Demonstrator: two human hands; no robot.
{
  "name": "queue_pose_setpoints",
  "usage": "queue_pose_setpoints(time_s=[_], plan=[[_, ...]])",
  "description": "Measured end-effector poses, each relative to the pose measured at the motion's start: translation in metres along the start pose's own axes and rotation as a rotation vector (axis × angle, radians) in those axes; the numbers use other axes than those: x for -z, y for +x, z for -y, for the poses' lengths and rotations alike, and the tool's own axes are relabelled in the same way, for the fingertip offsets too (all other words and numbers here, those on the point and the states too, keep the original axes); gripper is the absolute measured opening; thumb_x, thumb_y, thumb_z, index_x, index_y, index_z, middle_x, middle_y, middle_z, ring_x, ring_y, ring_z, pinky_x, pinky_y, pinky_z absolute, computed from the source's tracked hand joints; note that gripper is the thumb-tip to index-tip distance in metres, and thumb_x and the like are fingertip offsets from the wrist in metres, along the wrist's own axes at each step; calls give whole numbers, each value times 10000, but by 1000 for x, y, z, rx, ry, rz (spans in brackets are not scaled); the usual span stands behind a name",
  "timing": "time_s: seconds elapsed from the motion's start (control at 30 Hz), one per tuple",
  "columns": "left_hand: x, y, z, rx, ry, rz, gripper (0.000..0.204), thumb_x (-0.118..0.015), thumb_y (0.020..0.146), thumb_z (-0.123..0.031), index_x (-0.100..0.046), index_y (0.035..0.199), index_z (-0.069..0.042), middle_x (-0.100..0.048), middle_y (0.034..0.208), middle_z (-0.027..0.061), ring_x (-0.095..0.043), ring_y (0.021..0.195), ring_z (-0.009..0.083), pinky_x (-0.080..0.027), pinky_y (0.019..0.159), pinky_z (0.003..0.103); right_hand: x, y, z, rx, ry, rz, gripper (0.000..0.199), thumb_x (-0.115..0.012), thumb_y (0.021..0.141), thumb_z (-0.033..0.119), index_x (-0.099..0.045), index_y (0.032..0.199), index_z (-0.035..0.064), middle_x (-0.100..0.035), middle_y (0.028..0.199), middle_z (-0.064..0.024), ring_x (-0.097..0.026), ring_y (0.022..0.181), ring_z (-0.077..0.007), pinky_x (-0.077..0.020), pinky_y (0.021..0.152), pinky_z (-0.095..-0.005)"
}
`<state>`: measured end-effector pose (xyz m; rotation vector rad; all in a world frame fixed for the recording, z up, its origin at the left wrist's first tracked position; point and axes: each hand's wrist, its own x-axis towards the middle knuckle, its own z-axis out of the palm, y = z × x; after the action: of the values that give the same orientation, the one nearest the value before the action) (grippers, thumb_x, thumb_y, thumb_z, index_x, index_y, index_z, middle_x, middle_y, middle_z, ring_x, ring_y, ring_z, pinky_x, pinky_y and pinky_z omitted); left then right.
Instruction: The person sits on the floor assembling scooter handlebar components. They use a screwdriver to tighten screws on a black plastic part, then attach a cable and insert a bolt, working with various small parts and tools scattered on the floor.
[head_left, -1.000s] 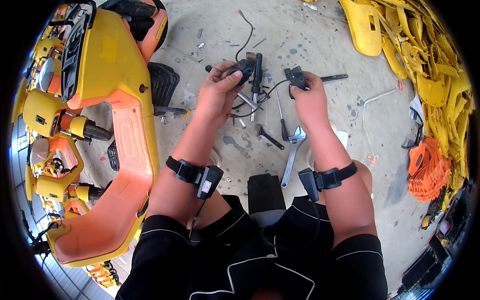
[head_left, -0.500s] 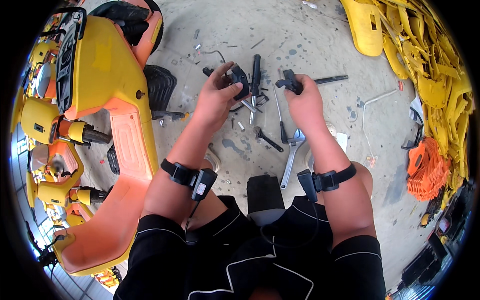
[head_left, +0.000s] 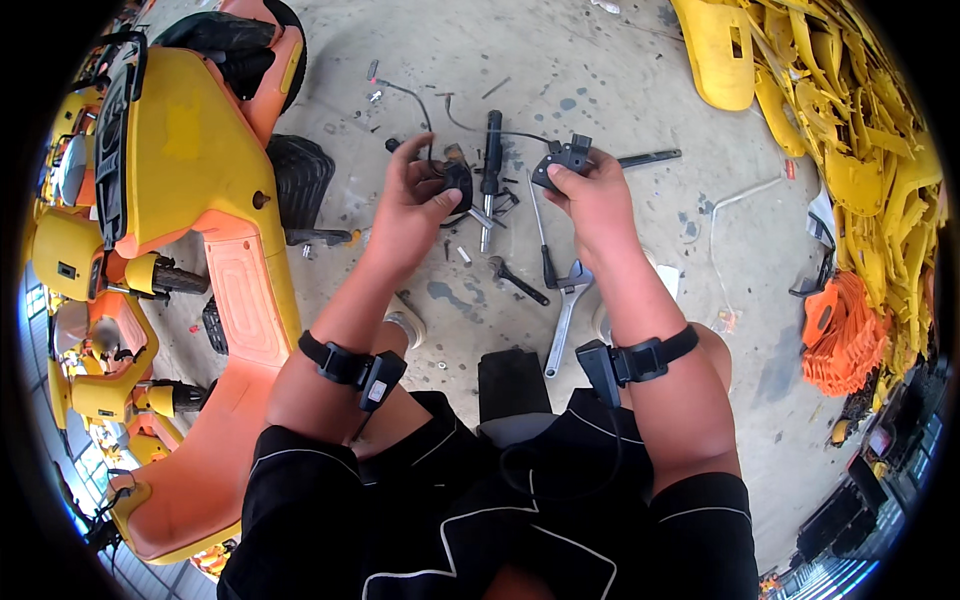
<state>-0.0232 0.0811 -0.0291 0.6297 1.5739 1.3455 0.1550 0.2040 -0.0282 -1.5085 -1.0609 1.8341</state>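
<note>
Head view: I have left grip (head_left: pixel 412 200) clamped on black rounded plastic part (head_left: pixel 459 187), forefinger looking raised; right grip (head_left: pixel 603 195) clamped on black blocky plastic part (head_left: pixel 562 160), thumb on its face. Both parts held apart above grey concrete floor (head_left: pixel 640 90). Thin black cable (head_left: pixel 515 134) arcs from blocky part across black-handled steel rod (head_left: pixel 493 150). My worry: rounded part slipping if hold is loose; cable catching on rod if grips pull wider.
</note>
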Motion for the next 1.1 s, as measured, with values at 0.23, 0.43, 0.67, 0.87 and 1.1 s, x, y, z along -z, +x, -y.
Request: queue_pose_setpoints(time_s=[0.23, 0.43, 0.67, 0.87, 1.1], plan=[[5, 2, 2, 125, -126, -72, 910, -697, 845, 59, -129, 1543, -77, -540, 1178, 115, -569, 1045, 170, -485, 935, 294, 2, 5, 11, -120, 315, 114, 512, -653, 896, 17, -434, 1358, 26, -611, 1092, -137, -626, 1037, -211, -517, 887, -365], [9, 2, -12, 185, -185, 20, 907, -742, 819, 30, -200, 1540, -65, -544, 1182, 110, -553, 1068, 178, -468, 966, 319, 1, 11, 19, -146, 396, 123, 425, -659, 894, 28, -467, 1271, -16, -565, 1135, -156, -612, 958, -210, -528, 891, -368], [3, 4, -26, 180, -158, 138, 691, -700, 869, 12, -370, 1475, -28, -570, 1169, 109, -577, 1057, 169, -479, 941, 305, -3, 7, 12, -209, 558, 224, 324, -606, 915, 7, -451, 1191, -61, -558, 1088, -130, -617, 963, -230, -580, 846, -371], [-10, 2, -29, 166, -167, 141, 625, -685, 883, 9, -420, 1449, -26, -571, 1155, 89, -579, 1052, 156, -485, 925, 299, -13, -6, 13, -64, 354, 182, 433, -671, 921, 98, -451, 1264, -48, -571, 1096, -115, -629, 905, -193, -569, 804, -333], [-11, -10, -25, 109, -150, 143, 577, -669, 894, 12, -458, 1430, -33, -566, 1151, 72, -581, 1059, 158, -491, 931, 300, -6, -16, 1, 113, -161, 84, 472, -747, 891, 223, -575, 1223, -66, -636, 1031, -86, -633, 767, -152, -528, 708, -277]])
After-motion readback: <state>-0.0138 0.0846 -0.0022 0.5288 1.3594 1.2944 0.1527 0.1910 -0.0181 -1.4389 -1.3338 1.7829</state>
